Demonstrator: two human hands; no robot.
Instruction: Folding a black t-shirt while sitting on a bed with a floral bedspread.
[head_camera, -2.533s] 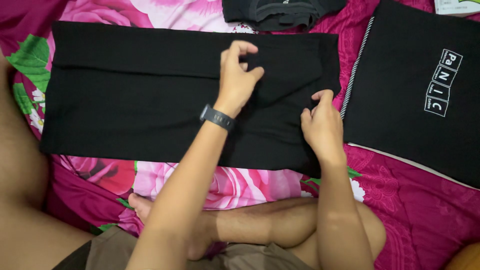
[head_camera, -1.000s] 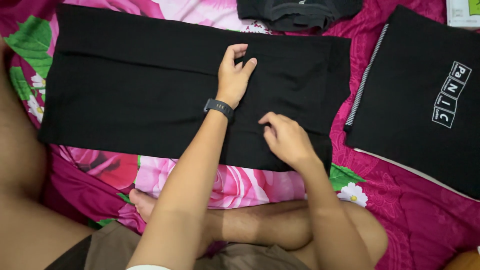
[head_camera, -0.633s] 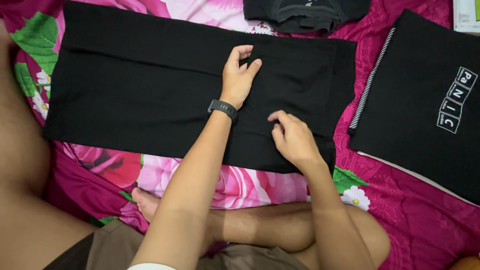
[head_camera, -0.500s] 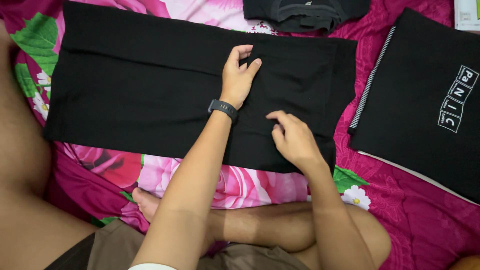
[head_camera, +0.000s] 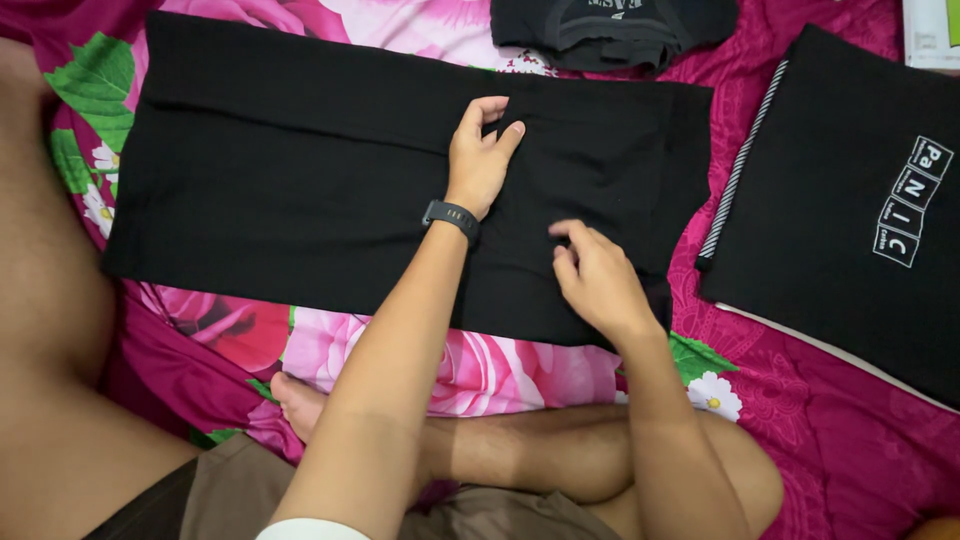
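- Head view: a black folded garment (head_camera: 300, 180) lies flat on a pink floral bedsheet (head_camera: 470, 365), its long axis running 9 o'clock to 3 o'clock across the frame.
- Left hand (head_camera: 482, 158): rests palm-down on the garment just right of centre, fingers pointing toward 12 o'clock, thumb and forefinger close together; whether they pinch cloth cannot be told. A dark wristband (head_camera: 451, 218) sits on this wrist.
- Right hand (head_camera: 598, 282): lies on the garment at 4 o'clock from the left hand, fingers curled loosely, tips touching the fabric, nothing clamped.
- Key relation: the garment's short right end (head_camera: 690, 180) lies at 2 o'clock from the right hand, which is the nearer hand to it; the long left portion extends toward 9 o'clock.
- A second black folded garment with a white print (head_camera: 850, 190) lies apart at 3 o'clock; a dark bundle (head_camera: 610, 30) lies at 12 o'clock.
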